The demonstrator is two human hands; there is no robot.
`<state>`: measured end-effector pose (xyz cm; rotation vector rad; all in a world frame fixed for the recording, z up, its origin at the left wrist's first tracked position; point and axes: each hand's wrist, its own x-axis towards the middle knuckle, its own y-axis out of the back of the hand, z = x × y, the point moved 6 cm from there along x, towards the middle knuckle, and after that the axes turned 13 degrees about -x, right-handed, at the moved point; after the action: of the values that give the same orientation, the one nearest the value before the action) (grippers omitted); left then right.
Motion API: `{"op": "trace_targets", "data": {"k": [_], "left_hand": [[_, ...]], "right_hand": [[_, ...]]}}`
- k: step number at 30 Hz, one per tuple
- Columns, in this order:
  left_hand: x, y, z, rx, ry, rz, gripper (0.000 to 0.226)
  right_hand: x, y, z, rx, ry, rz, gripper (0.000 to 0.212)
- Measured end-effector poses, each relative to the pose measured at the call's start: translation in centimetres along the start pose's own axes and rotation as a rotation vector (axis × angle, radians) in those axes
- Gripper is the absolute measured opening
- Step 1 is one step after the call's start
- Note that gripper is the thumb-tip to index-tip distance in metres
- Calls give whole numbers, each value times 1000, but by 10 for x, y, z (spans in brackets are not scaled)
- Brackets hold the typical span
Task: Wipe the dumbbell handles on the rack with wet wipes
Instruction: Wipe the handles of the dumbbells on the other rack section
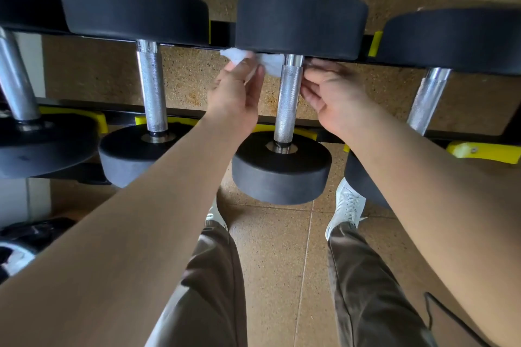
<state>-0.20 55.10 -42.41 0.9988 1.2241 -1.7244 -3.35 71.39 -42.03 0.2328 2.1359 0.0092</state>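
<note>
Fingers (pixel 249 69) on wipe (pixel 271 64), perhaps behind handle (pixel 287 104); dumbbells (pixel 132 13) close alongside.

No readable text or labels anywhere

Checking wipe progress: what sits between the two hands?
Head view: the knurled dumbbell handle, with the wet wipe from the left hand against its top.

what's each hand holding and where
Left hand pinches the wet wipe by its left end, beside the dumbbell handle. Right hand touches the handle; a grip cannot be told.
</note>
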Motion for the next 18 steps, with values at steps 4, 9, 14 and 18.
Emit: {"op": "trace_targets", "data": {"k": [4, 9, 14, 18], "left_hand": [[-13, -9, -18, 135, -23, -48, 15], [-16, -11, -18, 356, -88, -12, 12], [-19, 3, 7, 165, -109, -87, 11], [-19, 0, 1, 200, -103, -107, 11]], "right_hand": [[-6, 21, 3, 148, -95, 63, 8], [-14, 26, 13, 411, -140, -4, 7], [-13, -1, 7, 186, -70, -81, 14], [-9, 10, 5, 205, -87, -101, 11]]}}
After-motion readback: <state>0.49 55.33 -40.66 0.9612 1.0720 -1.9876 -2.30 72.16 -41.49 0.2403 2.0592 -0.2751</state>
